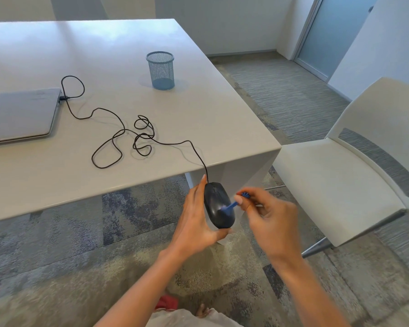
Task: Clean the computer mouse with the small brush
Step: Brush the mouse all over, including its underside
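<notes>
The mouse [219,205] is black and held in the air just off the near right corner of the surface [118,55], over the carpet [64,234], its top facing up. The blue brush [232,205] touches its back half, the tip on the shell and the handle slanting up to the right. The left hand [196,218] cups the mouse from the left side and beneath, fingers straight along its edge and thumb under the rear. The right hand [267,215] pinches the brush handle between thumb and forefinger, the other fingers curled; it is blurred. Both forearms reach up from the bottom of the view.

The cord [118,135] runs from the mouse's front over the surface edge, lies in loose loops and ends at the side of a closed laptop [19,114] at the left. A mesh cup [160,70] stands farther back, well apart from the cord. A white chair [335,185] stands to the right, near the corner, with open carpet between it and the hands.
</notes>
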`<state>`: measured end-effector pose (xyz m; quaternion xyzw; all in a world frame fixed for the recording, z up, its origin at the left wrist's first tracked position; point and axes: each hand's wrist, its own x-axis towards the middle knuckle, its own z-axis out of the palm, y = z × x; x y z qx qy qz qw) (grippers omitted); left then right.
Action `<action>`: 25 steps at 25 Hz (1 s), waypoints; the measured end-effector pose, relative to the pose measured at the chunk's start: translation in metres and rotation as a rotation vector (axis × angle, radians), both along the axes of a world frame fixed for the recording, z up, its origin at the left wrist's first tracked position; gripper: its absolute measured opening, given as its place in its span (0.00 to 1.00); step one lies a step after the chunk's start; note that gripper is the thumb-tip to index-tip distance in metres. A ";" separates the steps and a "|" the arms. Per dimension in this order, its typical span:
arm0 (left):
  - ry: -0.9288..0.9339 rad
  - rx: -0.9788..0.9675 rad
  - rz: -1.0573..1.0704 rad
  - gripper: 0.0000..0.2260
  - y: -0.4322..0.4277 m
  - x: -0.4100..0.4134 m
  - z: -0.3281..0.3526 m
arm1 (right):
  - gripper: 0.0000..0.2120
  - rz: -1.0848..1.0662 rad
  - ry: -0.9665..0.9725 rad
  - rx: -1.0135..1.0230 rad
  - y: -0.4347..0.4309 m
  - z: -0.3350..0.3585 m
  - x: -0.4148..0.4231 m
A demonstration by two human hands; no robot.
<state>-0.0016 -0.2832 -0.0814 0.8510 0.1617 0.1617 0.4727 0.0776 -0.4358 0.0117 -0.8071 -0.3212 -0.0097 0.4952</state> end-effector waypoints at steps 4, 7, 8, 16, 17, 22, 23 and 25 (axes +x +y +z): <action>-0.008 0.003 -0.009 0.59 -0.001 -0.001 -0.001 | 0.03 -0.055 0.099 0.068 0.004 -0.001 0.008; -0.015 0.030 -0.022 0.59 -0.003 -0.003 -0.001 | 0.04 -0.173 -0.089 0.005 0.007 0.003 0.024; -0.017 0.043 -0.026 0.59 -0.004 -0.004 0.000 | 0.05 -0.190 -0.126 0.008 0.008 0.005 0.028; -0.023 0.067 -0.019 0.58 -0.003 -0.006 0.004 | 0.02 -0.013 0.047 0.055 0.028 0.009 0.025; -0.020 0.071 -0.022 0.58 -0.003 -0.007 0.005 | 0.03 -0.053 -0.024 0.020 0.029 0.009 0.032; -0.018 0.125 -0.032 0.59 -0.005 -0.008 0.008 | 0.02 -0.126 -0.258 -0.067 0.037 0.012 0.051; -0.022 0.129 -0.035 0.59 -0.005 -0.008 0.009 | 0.02 -0.077 -0.241 -0.072 0.041 0.010 0.049; -0.031 0.134 -0.048 0.58 -0.005 -0.009 0.008 | 0.02 0.011 -0.105 -0.006 0.049 0.009 0.042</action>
